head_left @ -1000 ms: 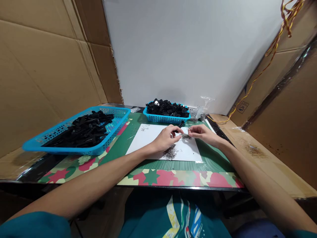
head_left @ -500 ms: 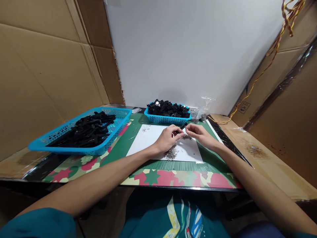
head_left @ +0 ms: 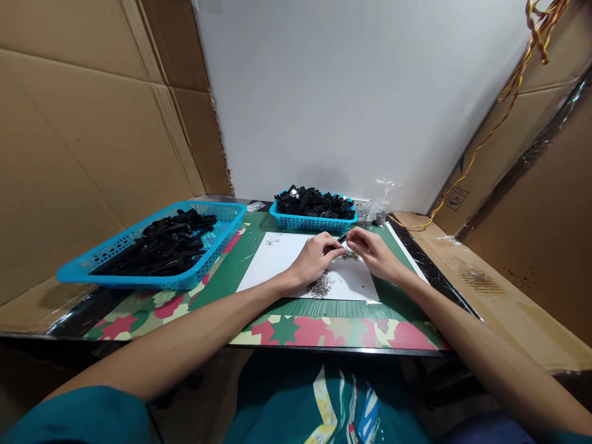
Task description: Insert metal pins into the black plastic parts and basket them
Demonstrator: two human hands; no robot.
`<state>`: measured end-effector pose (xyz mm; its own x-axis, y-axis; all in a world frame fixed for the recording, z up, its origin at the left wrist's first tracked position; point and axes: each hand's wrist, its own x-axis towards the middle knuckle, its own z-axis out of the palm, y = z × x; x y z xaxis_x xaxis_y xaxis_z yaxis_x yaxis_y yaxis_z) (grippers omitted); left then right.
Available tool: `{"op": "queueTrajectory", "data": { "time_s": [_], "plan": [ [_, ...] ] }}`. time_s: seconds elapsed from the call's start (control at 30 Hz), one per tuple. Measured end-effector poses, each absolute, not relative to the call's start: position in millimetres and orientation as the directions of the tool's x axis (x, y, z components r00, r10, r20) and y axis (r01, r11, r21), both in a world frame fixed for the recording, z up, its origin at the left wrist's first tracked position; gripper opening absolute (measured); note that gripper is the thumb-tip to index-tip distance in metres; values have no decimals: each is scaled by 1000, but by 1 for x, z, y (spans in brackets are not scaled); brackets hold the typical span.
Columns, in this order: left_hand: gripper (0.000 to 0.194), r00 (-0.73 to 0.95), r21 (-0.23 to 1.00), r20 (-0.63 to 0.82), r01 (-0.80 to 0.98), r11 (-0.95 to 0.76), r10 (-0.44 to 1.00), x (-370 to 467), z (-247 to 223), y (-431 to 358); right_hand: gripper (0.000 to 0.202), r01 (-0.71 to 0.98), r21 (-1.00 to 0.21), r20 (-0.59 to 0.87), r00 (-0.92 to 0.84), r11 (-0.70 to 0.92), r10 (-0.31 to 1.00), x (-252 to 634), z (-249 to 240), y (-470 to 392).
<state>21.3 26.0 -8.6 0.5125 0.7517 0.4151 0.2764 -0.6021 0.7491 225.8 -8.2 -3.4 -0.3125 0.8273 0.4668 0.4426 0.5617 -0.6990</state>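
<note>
Over the white sheet [head_left: 259, 265], my left hand [head_left: 314, 256] is closed on a small black strip-like piece [head_left: 341, 238], which pokes out beyond its fingertips. My right hand [head_left: 372, 250] meets the far end of that piece with thumb and fingers pinched together. Whether something tiny sits in the right fingertips is too small to tell. A heap of tiny metal bits [head_left: 320, 285] lies beside my left wrist, and a smaller pile of the same bits [head_left: 351, 253] is under the right fingertips. A few more are scattered at the sheet's far left corner.
A large blue basket [head_left: 134, 282] with long black pieces stands at the left. Behind the sheet is a smaller blue basket [head_left: 314, 223] heaped with black pieces. Clear plastic bags [head_left: 375, 211] lie to its right. Cardboard walls flank the table, and a twisted yellow wire [head_left: 472, 165] hangs at right.
My right fingers have shifted slightly and curled in closer at the black piece's end. My left hand stays nearly in place, still holding it.
</note>
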Motion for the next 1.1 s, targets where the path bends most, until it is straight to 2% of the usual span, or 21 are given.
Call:
{"op": "queueTrajectory", "data": {
  "time_s": [0.17, 0.4, 0.57, 0.63, 0.7, 0.83, 0.97, 1.1],
  "plan": [
    [17, 513, 745, 410, 289, -602, 754, 22, -11, 28, 15, 539, -594, 560, -256, 597, 788, 217, -7, -11],
    [16, 523, 744, 398, 297, -599, 754, 22, -12, 29, 15, 612, -500, 597, -269, 613, 755, 215, -12, -8],
    [15, 568, 701, 404, 310, -642, 717, 22, -11, 27, 24, 733, -229, 599, -412, 641, 686, 219, -11, -9],
    [15, 575, 699, 401, 311, -644, 713, 22, -12, 28, 25, 744, -160, 601, -448, 649, 662, 220, -10, -10],
    [16, 580, 704, 390, 313, -637, 716, 21, -14, 30, 25, 736, -157, 604, -456, 659, 654, 220, -11, -9],
    [16, 594, 713, 359, 323, -623, 719, 20, -16, 32, 22, 698, -228, 580, -463, 679, 670, 222, -14, -7],
    [19, 599, 686, 352, 358, -634, 719, 20, -17, 33, 24, 681, -198, 539, -525, 705, 658, 225, -14, -6],
    [12, 592, 686, 351, 364, -629, 726, 20, -17, 32, 22, 700, -224, 548, -484, 678, 682, 226, -14, -4]
  ]
}}
